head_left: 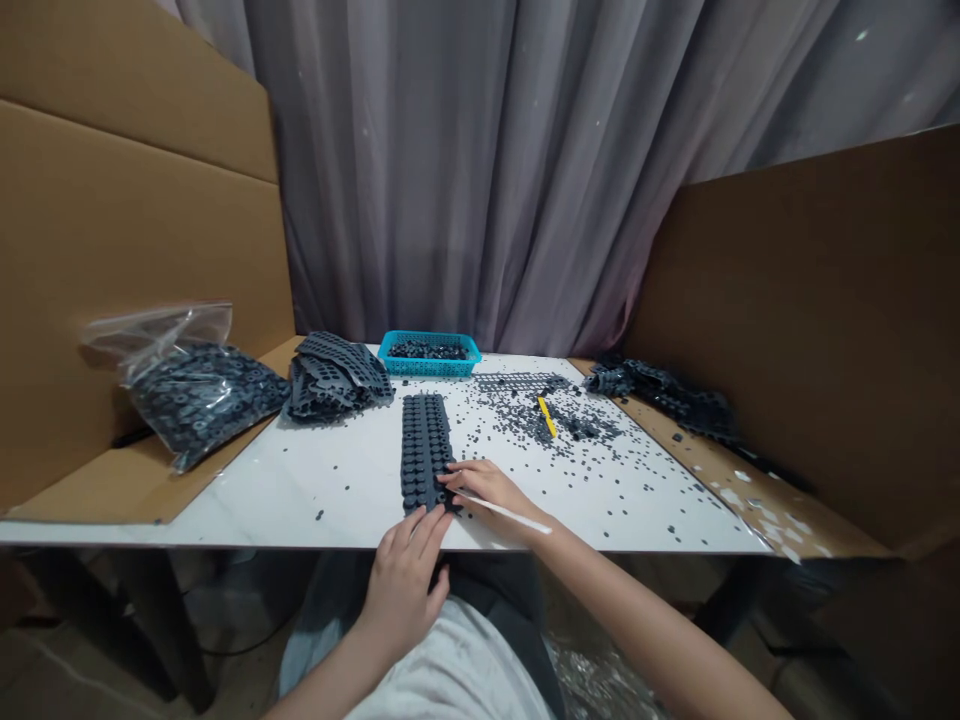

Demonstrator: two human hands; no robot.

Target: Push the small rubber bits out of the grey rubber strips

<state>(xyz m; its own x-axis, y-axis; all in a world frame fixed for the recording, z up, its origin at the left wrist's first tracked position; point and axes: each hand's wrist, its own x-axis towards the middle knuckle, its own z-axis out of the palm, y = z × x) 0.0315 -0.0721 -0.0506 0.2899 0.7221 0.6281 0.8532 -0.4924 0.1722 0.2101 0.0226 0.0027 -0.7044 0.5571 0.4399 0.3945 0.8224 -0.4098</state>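
A dark grey perforated rubber sheet [425,440] with rows of round parts lies lengthwise on the white table in front of me. My left hand [411,570] rests with its fingers stretched out on the sheet's near end, thumb apart. Pinched like a pen in my right hand [484,487] is a thin white stick [517,517]. Its tip points at the sheet's right edge, where my fingers hide the contact. Right of the sheet, many small dark bits [517,425] are scattered around a yellow-handled tool [547,417].
A blue basket [430,367] of dark pieces stands at the back. Stacked grey sheets [337,375] and a clear bag [202,400] of dark rings sit at left. An emptied-out lattice sheet [517,382] lies behind the bits. Cardboard walls [142,220] flank the table [300,490].
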